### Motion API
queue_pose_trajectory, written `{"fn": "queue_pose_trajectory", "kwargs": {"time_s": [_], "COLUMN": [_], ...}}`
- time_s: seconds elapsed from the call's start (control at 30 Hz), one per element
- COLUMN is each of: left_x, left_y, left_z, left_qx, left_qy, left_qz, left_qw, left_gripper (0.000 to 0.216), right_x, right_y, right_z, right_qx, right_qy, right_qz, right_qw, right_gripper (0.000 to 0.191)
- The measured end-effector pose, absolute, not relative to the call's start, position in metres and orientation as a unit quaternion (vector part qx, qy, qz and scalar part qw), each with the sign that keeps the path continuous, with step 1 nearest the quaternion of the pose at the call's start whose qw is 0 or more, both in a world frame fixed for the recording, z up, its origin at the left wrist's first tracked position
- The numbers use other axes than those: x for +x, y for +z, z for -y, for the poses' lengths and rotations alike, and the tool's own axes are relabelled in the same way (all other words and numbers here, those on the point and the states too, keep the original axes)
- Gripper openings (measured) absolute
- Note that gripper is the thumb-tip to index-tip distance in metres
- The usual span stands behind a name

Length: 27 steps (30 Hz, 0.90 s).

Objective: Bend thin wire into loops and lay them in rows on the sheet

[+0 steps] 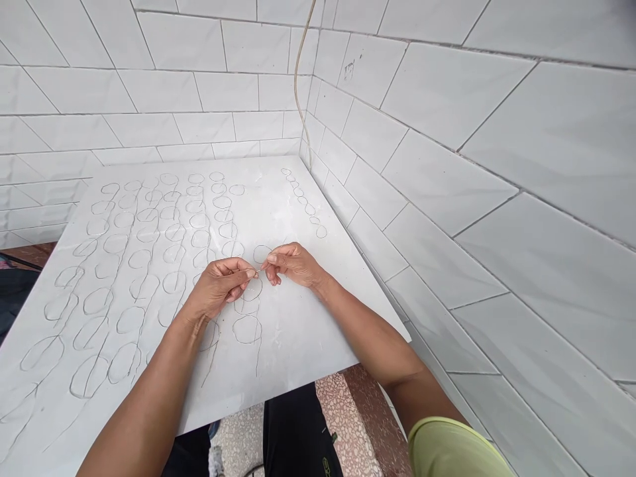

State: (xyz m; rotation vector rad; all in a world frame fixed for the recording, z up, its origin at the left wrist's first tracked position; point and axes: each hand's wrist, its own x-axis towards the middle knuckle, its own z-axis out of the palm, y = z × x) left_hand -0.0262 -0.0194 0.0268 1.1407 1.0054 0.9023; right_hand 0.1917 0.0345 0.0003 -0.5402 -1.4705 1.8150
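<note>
Over the near half of the white tabletop [313, 331], both bare hands are up close to each other, fingertips almost meeting. Left hand [226, 285]: thumb and forefinger pinched tight on a thin strand [259, 271]. Right hand [292, 264]: same pinch, on the same strand just beside, other fingers curled under. From where I'm standing the strand is too fine to call wire or thread. One dark loop [253, 288] shows directly below the left fingertips, another sits just beyond the hands, and a bigger near loop [247, 329] lies closer to the front edge with a loose tail running toward that edge. Left of that, rows of loops [132, 248] cover the surface in long columns, thin lines running along them; left forearm crosses over some. Far right, a short slanted line of smaller loops [301, 197], well apart from the rest. Right arm ends in a yellow-green sleeve [454, 447]. Dark trousers [298, 430] below the front edge, speckled floor [342, 401] beside them. Tabletop sits in a corner of white tiled walls [173, 43], pale cable [297, 73] hanging down the corner.
</note>
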Motion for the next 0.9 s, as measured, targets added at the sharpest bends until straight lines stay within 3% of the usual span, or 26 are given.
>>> {"fn": "queue_pose_trajectory", "kwargs": {"time_s": [0.7, 0.77, 0.9], "left_x": [-0.039, -0.038, -0.036], "left_y": [0.037, 0.035, 0.029], "left_z": [0.028, 0.026, 0.022], "left_qx": [0.634, 0.628, 0.566], "left_qy": [0.188, 0.197, 0.306], "left_qz": [-0.368, -0.371, -0.405], "left_qw": [0.653, 0.655, 0.65], "left_gripper": [0.022, 0.022, 0.02], "right_x": [0.202, 0.202, 0.203], "right_y": [-0.006, -0.002, 0.008], "right_z": [-0.032, -0.033, -0.042], "right_qx": [-0.14, -0.14, -0.187], "right_qy": [0.753, 0.766, 0.777], "right_qz": [0.592, 0.575, 0.506], "right_qw": [0.249, 0.252, 0.324], "right_gripper": [0.053, 0.059, 0.092]}}
